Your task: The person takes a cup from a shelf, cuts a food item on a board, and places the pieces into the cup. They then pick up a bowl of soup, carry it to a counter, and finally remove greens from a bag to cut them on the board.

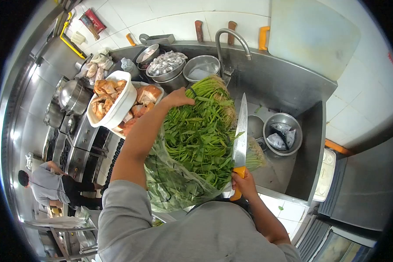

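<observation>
My right hand (pixel 244 182) is wrapped round the yellow handle of a long kitchen knife (pixel 240 144), whose blade points up and away from me. A large heap of leafy greens (pixel 198 131) lies in front of me, with stems and roots at its far and right side. My left hand (pixel 179 98) grips the greens at their far left, close to a dark tie; its fingertips are partly hidden among the stems. A clear plastic bag (pixel 179 183) wraps the near side of the heap. The blade is beside the greens' right edge.
The steel sink (pixel 270 174) holds a bowl of fish pieces (pixel 281 135) under a curved faucet (pixel 231 32). At left stand a white tub of meat (pixel 109 98) and several metal bowls (pixel 166 65). A person (pixel 52 183) works at the far left by the stoves.
</observation>
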Demonstrator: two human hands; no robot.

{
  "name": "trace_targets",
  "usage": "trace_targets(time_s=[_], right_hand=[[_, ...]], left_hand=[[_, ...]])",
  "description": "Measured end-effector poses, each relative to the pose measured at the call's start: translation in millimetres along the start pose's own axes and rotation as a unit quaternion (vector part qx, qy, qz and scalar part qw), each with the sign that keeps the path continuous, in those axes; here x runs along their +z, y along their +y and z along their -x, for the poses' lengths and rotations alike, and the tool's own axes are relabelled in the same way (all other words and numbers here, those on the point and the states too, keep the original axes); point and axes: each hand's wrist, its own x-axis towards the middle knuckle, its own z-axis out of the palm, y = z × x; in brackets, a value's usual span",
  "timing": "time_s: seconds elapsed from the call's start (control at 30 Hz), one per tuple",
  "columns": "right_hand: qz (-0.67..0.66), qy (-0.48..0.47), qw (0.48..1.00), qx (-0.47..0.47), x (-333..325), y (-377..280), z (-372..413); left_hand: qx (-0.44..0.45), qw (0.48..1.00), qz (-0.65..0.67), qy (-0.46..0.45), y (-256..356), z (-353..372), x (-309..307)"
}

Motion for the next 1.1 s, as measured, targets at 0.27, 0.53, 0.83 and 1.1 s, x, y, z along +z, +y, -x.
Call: trace_targets(time_s=[0.27, 0.53, 0.83, 1.1], right_hand=[[0.019, -0.002, 1.000, -0.013, 1, -4, -4], [0.013, -0.004, 0.999, -0.032, 6, 3, -11], [0.074, -0.004, 0.997, -0.027, 8, 1, -18], [0.135, -0.070, 0.988, 0.000, 10, -17, -30]], left_hand=[[0.086, 0.993, 0.052, 0.059, 34, 52, -60], [0.177, 0.976, 0.102, 0.080, 66, 106, -90], [0.248, 0.942, 0.171, 0.146, 79, 149, -105], [0.365, 0.926, 0.059, 0.079, 145, 165, -34]])
